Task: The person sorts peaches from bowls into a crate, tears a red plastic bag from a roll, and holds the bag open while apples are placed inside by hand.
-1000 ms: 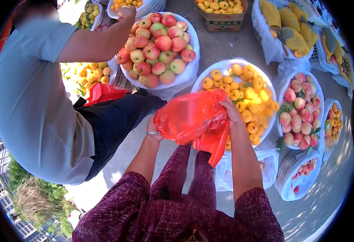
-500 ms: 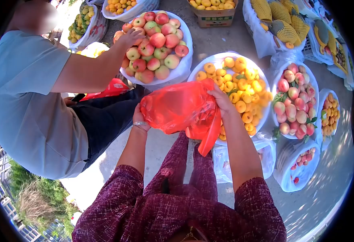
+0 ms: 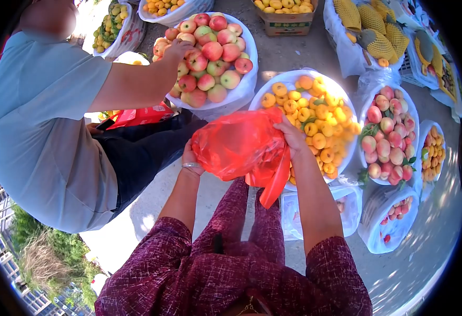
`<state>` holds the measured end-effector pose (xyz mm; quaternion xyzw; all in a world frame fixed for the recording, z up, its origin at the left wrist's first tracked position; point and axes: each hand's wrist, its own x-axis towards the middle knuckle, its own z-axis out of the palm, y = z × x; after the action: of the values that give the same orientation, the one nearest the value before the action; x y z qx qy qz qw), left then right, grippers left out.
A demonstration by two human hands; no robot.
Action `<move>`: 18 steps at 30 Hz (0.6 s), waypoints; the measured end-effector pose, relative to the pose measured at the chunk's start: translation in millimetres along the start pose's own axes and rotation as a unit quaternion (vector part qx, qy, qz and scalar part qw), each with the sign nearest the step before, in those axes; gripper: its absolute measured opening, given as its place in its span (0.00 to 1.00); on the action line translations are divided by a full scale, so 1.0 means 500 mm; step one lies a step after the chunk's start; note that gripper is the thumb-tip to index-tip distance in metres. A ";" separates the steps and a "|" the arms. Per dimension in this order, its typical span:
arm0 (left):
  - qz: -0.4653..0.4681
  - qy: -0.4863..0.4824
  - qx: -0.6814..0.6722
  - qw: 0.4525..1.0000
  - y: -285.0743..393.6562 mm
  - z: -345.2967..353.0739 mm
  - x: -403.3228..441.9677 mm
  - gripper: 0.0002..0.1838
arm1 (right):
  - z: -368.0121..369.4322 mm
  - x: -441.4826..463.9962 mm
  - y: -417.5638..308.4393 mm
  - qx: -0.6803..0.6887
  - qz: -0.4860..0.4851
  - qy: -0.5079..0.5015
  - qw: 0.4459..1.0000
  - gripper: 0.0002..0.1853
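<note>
A thin red plastic bag (image 3: 236, 145) is stretched between my two hands, its mouth spread and its handles hanging on the right side. My left hand (image 3: 190, 156), with a bracelet at the wrist, grips the bag's left edge; its fingers are partly behind the plastic. On the other side my right hand (image 3: 293, 136) pinches the bag's upper right edge. Just beyond the right hand stands a basket of yellow flat peaches (image 3: 320, 124). Behind the bag, a basket of red and green apples (image 3: 210, 55) has another person's hand (image 3: 177, 52) resting on the fruit.
Another person (image 3: 51, 121) bends in from the left, close to my left arm. Peaches (image 3: 389, 134) fill a basket at right, near a basket of small orange fruit (image 3: 432, 152). A white-lined basket (image 3: 389, 221) holds a few peaches. Netted melons (image 3: 373, 31) lie at top right.
The view has shifted slightly. Both hands still hold the bag, which looks a little wider open. The other person's hand stays over the apples.
</note>
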<state>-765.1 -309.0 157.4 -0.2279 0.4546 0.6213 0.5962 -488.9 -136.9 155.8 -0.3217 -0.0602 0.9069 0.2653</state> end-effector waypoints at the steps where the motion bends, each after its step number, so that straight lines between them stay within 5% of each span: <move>1: -0.001 -0.003 0.000 1.000 0.000 -0.002 0.002 0.27 | -0.002 0.002 0.001 -0.001 0.001 -0.001 1.000 0.31; 13: 0.047 -0.017 0.027 0.998 0.027 -0.004 0.000 0.25 | 0.001 0.023 -0.004 0.002 -0.009 -0.015 1.000 0.28; 18: 0.056 -0.118 -0.006 0.991 0.041 -0.033 -0.008 0.24 | 0.017 0.030 0.000 -0.001 -0.008 -0.018 1.000 0.26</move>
<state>-788.1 -322.4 159.0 -0.1308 0.3896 0.6790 0.6083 -503.8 -128.5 154.3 -0.3048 -0.0686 0.9104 0.2711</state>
